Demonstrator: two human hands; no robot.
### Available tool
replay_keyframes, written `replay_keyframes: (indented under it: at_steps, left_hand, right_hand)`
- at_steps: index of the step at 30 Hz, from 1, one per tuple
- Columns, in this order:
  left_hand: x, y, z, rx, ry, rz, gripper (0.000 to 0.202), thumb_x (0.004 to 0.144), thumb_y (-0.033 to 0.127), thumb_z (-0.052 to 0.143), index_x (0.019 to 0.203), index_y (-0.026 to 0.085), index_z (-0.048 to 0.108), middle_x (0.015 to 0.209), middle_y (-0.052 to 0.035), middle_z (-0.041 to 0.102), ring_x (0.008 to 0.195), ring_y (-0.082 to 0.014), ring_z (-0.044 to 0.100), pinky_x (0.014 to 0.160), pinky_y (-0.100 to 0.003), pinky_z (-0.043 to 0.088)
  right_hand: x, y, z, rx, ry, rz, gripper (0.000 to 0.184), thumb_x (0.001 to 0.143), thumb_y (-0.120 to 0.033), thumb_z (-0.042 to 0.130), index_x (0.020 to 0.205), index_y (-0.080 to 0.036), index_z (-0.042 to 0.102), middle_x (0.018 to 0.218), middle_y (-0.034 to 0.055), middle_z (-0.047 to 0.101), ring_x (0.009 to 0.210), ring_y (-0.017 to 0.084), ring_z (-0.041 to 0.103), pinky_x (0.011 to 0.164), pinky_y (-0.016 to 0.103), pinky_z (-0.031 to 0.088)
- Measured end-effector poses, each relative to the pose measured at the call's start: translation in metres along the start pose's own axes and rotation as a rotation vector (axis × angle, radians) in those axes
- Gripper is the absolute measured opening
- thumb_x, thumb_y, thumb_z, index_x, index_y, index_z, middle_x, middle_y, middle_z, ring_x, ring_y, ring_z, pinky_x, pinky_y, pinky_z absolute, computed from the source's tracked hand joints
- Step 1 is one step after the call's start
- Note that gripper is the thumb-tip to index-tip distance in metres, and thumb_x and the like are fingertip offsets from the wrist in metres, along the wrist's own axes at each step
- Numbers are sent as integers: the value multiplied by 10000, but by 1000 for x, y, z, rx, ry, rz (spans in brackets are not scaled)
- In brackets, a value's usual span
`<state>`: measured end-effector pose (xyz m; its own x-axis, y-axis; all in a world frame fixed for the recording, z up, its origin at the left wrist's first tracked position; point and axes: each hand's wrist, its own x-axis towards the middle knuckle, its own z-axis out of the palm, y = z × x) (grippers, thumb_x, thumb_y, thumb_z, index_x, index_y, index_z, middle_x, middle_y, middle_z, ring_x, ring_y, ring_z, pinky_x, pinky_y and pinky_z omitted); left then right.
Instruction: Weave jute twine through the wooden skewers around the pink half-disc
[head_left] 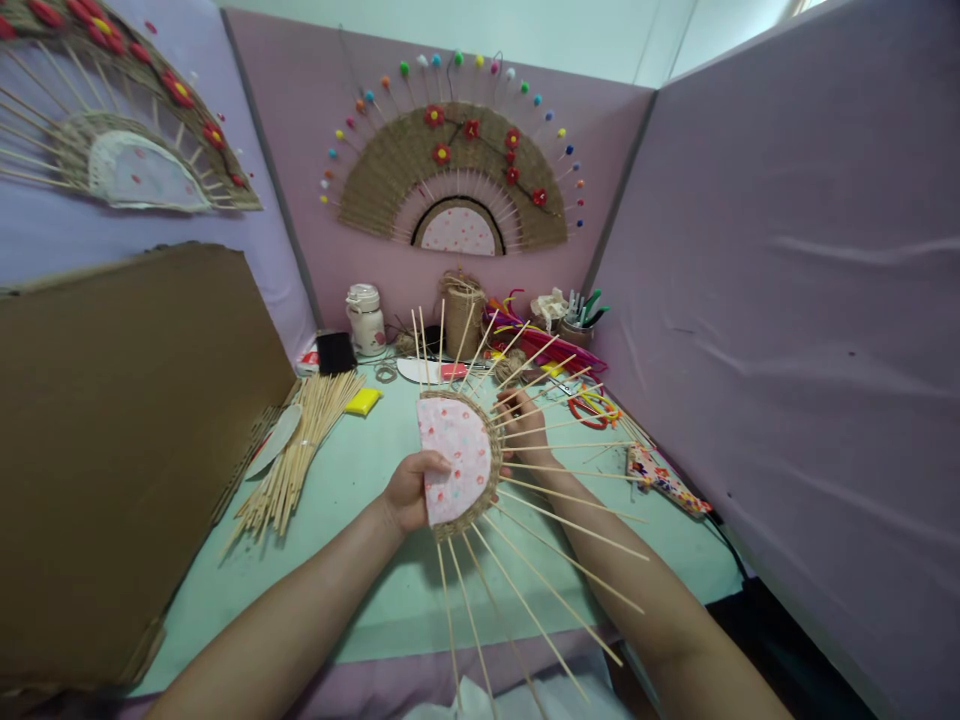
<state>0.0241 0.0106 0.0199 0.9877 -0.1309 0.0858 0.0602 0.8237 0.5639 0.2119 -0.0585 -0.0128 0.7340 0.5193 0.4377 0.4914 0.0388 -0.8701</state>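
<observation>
A half-round piece covered in white cloth with small red prints (pixel 459 455) is tilted up over the table, its flat side to the left. Twine (pixel 491 425) is woven round its curved edge, and thin wooden sticks (pixel 577 525) fan out from it. My left hand (pixel 412 490) grips the flat side, thumb on the cloth and the other fingers behind. Behind the sticks, at the upper right of the twine edge, is my right hand (pixel 525 425). Its fingers are curled together; what they pinch is too small to make out.
A bundle of sticks (pixel 300 450) and a yellow packet (pixel 364 402) lie on the left, beside a cardboard sheet (pixel 142 440). At the back stand a jar (pixel 366 320) and twine spool (pixel 463 320). Scissors (pixel 589 410) and a patterned glue gun (pixel 664 480) lie right. A finished fan (pixel 375 185) hangs behind.
</observation>
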Motion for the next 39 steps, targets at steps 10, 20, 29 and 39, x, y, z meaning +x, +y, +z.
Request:
replay_keyframes:
  at_steps: [10, 20, 29, 39]
  left_hand:
    - [11, -9, -7, -115, 152, 7, 435, 753, 210, 433, 1128, 41, 573, 1018, -176, 675, 1031, -288, 599, 936, -462, 392]
    - [-1, 12, -9, -76, 236, 161, 393, 747, 237, 478, 1075, 67, 612, 1027, -148, 681, 979, -268, 626, 971, -451, 373]
    - [-6, 31, -15, -52, 396, 240, 360, 774, 284, 486, 1030, 76, 632, 971, -151, 695, 922, -275, 648, 943, -445, 401]
    - [-13, 38, -28, -90, 241, 207, 414, 832, 372, 454, 1066, 74, 620, 1058, -170, 664, 1017, -286, 609, 958, -437, 391]
  right_hand:
    - [8, -1, 21, 199, -77, 185, 114, 632, -272, 600, 694, -177, 591, 638, -8, 589, 606, 138, 511, 551, 246, 397]
    - [26, -8, 39, 238, -110, 100, 105, 629, -267, 602, 684, -178, 594, 660, 0, 597, 612, 139, 527, 579, 268, 424]
    - [29, 12, 32, 256, -100, 103, 143, 640, -298, 614, 730, -188, 598, 694, 11, 606, 634, 148, 554, 566, 269, 456]
    - [28, 14, 30, 209, -52, 42, 110, 646, -277, 591, 711, -189, 603, 697, 6, 611, 661, 142, 564, 649, 281, 461]
